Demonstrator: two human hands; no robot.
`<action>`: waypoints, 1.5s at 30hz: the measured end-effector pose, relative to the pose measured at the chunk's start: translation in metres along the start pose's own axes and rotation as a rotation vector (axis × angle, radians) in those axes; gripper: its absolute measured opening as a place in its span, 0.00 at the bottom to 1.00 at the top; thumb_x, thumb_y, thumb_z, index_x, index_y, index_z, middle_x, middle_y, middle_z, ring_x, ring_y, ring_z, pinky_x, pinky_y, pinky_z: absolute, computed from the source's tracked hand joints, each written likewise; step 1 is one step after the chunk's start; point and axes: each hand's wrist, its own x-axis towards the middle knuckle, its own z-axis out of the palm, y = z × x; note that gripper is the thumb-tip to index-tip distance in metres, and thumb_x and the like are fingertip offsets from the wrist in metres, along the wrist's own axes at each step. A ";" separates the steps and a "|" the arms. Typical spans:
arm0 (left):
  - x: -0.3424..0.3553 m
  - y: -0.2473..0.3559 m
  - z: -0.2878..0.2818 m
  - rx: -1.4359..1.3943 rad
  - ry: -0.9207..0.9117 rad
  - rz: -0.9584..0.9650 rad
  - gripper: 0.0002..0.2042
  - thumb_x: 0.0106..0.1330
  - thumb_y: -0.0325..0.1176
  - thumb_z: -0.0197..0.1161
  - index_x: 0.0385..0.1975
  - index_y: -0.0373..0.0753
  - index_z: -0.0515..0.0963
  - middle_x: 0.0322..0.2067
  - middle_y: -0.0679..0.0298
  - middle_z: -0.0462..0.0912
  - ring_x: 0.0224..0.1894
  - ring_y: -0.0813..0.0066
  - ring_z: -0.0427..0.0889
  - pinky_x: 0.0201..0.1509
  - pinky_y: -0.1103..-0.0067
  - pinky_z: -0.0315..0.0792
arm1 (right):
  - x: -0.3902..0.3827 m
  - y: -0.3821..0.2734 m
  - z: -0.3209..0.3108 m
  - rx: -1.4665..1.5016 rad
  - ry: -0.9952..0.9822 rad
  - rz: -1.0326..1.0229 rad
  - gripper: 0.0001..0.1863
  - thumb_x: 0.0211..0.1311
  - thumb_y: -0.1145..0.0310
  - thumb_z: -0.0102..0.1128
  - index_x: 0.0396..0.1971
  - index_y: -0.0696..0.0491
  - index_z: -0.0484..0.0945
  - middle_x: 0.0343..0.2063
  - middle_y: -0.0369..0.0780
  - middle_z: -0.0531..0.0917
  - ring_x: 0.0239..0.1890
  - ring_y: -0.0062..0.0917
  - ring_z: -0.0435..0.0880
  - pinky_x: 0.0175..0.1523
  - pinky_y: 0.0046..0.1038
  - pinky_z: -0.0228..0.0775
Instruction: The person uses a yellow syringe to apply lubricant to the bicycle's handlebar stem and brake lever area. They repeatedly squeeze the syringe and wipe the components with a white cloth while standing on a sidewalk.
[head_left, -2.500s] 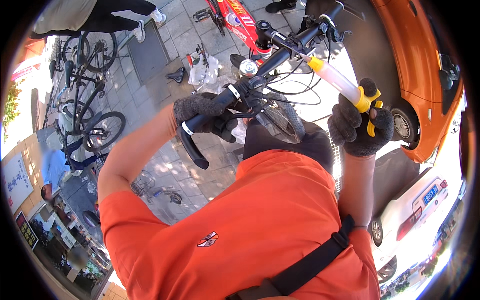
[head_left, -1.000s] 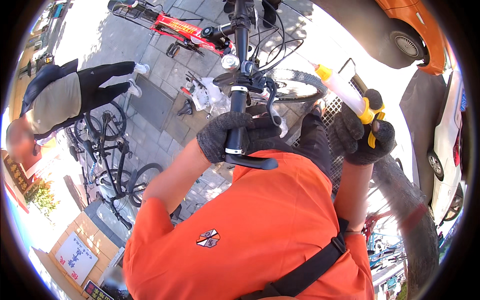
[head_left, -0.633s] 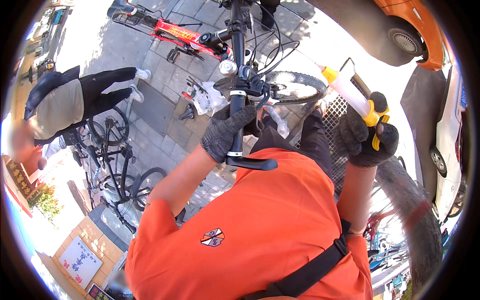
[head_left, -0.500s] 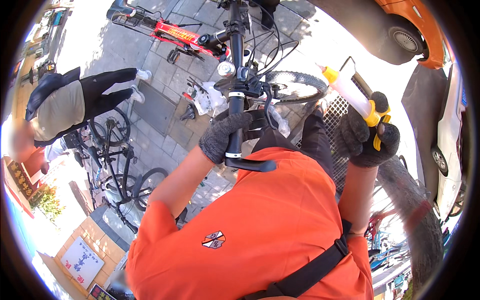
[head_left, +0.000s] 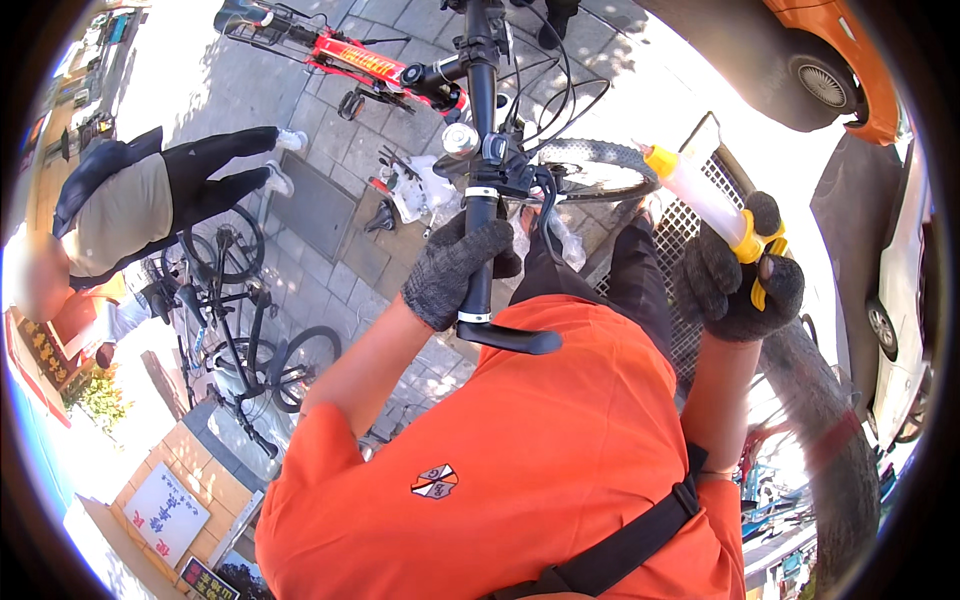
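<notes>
My left hand [head_left: 455, 270], in a grey knit glove, is wrapped around the black grip of a bicycle handlebar [head_left: 478, 150]. A bar end juts out below that hand. My right hand [head_left: 737, 285], also gloved, is shut on a yellow-handled tool with a pale tube and orange tip [head_left: 700, 195], held up and pointing toward the bicycle's front tyre [head_left: 590, 168]. The handlebar carries a bell, a brake lever and several cables. My orange shirt fills the lower middle.
A red bicycle [head_left: 345, 55] lies on the paving ahead. A person in black trousers [head_left: 150, 200] bends at the left near a parked black bicycle [head_left: 240, 330]. An orange car [head_left: 820, 50] and a white car [head_left: 905, 280] stand right. A metal grate [head_left: 680, 240] lies underfoot.
The view has swung left; the handlebar now runs straight up the middle. My left hand stays on the grip and my right hand keeps the tube tool raised.
</notes>
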 end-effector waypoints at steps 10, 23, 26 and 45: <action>0.002 -0.002 0.007 -0.210 -0.117 -0.056 0.13 0.71 0.36 0.66 0.45 0.31 0.80 0.32 0.56 0.86 0.37 0.59 0.88 0.66 0.51 0.75 | 0.005 0.000 -0.001 -0.016 0.009 0.036 0.20 0.71 0.62 0.55 0.61 0.44 0.72 0.28 0.39 0.74 0.22 0.27 0.77 0.25 0.35 0.77; 0.031 -0.012 0.059 -0.442 -0.055 -0.079 0.12 0.67 0.38 0.71 0.42 0.37 0.81 0.29 0.62 0.84 0.29 0.70 0.84 0.43 0.68 0.84 | -0.001 -0.014 -0.003 -0.032 0.036 0.015 0.16 0.70 0.62 0.58 0.55 0.42 0.72 0.27 0.38 0.74 0.20 0.26 0.75 0.24 0.34 0.75; 0.033 -0.012 0.062 -0.445 -0.027 -0.060 0.15 0.67 0.40 0.71 0.46 0.37 0.81 0.32 0.62 0.84 0.32 0.70 0.85 0.44 0.68 0.84 | -0.001 -0.015 -0.002 -0.032 0.038 -0.017 0.16 0.70 0.62 0.58 0.56 0.43 0.72 0.27 0.38 0.74 0.19 0.26 0.75 0.24 0.33 0.75; 0.047 -0.024 0.060 -0.675 -0.459 -0.016 0.19 0.67 0.42 0.65 0.50 0.34 0.81 0.41 0.54 0.86 0.51 0.53 0.85 0.65 0.54 0.74 | -0.015 -0.026 -0.024 0.025 0.083 -0.050 0.17 0.71 0.62 0.58 0.58 0.42 0.71 0.27 0.38 0.75 0.19 0.25 0.77 0.25 0.33 0.79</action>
